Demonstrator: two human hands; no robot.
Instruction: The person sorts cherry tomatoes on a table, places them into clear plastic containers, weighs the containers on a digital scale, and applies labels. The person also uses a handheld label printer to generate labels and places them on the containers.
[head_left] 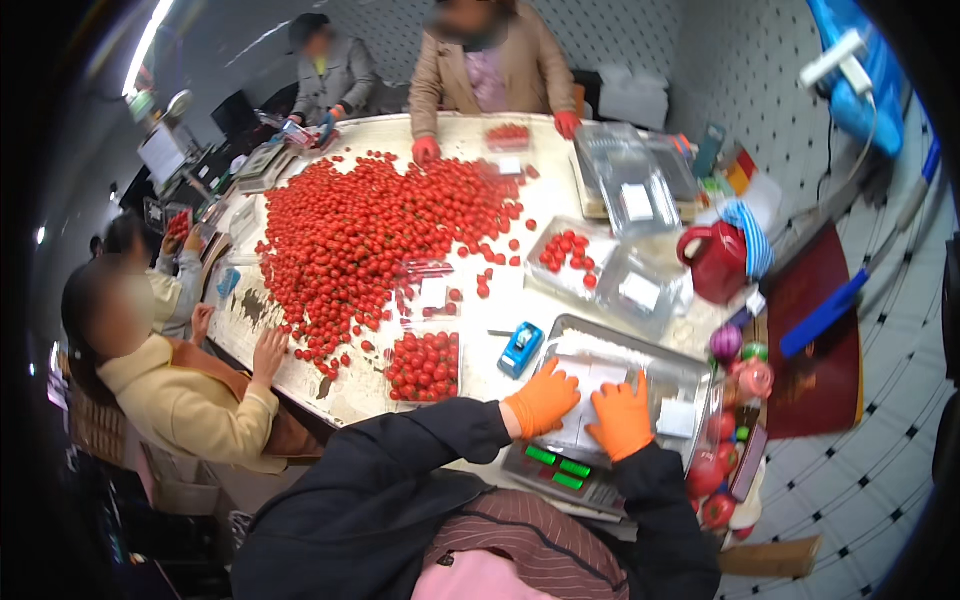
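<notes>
Both my hands wear orange gloves and rest over white paper sheets [594,374] at the shallow metal tray [625,340]. My left hand [543,401] lies on the left part of the sheets with its fingers stretched out. Across from it, my right hand [622,418] presses on the right side, fingers spread. Just below them is a scale [530,472] with lit green displays. A small blue handheld device [521,349] lies left of the tray. Beside my left forearm sits a clear punnet of cherry tomatoes [424,366].
A large heap of cherry tomatoes [350,230] covers the table's middle. Part-filled clear boxes [560,240] and stacked plastic lids [615,165] lie farther right, near a red jug [715,262]. Co-workers stand at the far side and left; one has a hand [270,354] by the heap.
</notes>
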